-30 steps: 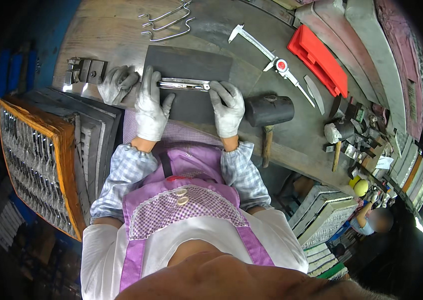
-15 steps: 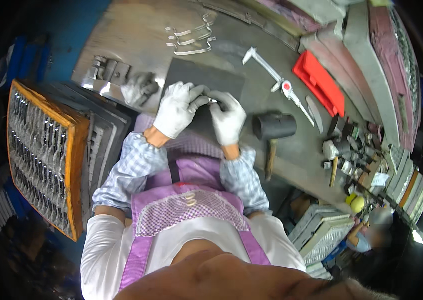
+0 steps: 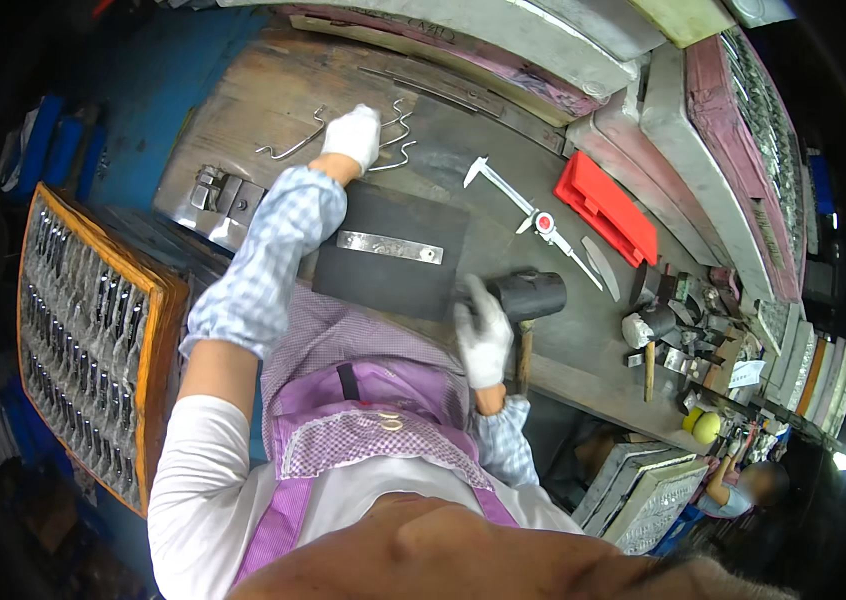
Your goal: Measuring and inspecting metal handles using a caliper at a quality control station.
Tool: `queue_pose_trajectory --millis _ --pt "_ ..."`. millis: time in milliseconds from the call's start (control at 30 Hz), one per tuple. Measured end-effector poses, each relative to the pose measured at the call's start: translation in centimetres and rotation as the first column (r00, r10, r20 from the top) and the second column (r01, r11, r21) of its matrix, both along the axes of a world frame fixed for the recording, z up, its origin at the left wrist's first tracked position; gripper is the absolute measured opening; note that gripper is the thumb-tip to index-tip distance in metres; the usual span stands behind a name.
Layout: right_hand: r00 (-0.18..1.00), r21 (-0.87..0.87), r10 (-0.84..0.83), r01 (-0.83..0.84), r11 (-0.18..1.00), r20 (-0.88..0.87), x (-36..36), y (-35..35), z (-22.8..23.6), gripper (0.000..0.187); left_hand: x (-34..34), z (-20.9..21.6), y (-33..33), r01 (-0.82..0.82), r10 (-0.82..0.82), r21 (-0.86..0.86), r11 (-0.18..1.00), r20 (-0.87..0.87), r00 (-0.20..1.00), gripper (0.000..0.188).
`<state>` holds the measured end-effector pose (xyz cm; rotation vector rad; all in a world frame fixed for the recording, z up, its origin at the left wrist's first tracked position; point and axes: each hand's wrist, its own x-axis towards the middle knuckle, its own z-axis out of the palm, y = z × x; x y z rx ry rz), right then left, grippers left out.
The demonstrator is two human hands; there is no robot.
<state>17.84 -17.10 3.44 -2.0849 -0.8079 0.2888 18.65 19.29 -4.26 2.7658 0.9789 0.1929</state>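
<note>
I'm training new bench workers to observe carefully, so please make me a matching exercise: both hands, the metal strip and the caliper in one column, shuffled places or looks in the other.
Column one:
1. Left hand
2. Right hand
3. Metal strip
4. Caliper

Column two:
A. Beside the black mallet head
B. Silvery, with a red-centred dial
C. Flat on the dark mat
D. At the bent wire hooks

Pairs: 1-D, 2-A, 3-C, 4-B

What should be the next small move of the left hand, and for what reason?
Perhaps the left hand should lift one bent metal rod: it is over the rods, its fingertips hidden, while the metal strip lies on the dark pad with neither hand touching it.
</note>
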Motion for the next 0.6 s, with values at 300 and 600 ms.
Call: queue_pose_trajectory --millis 300,600 --pt "0.895 -0.379 -0.340 0.433 0.818 0.289 3.4 -9.0 -3.4 0.041 -7.0 12.4 -2.9 -0.061 0.124 -0.332 0.941 0.171 0.978 0.037" --pt "0.458 -0.147 -0.216 0.182 0.972 -0.862 6.3 -4.3 0.6 0.019 -15.9 5.3 -16.3 0.425 -0.329 -0.094 0.900 0.493 0.806 0.012"
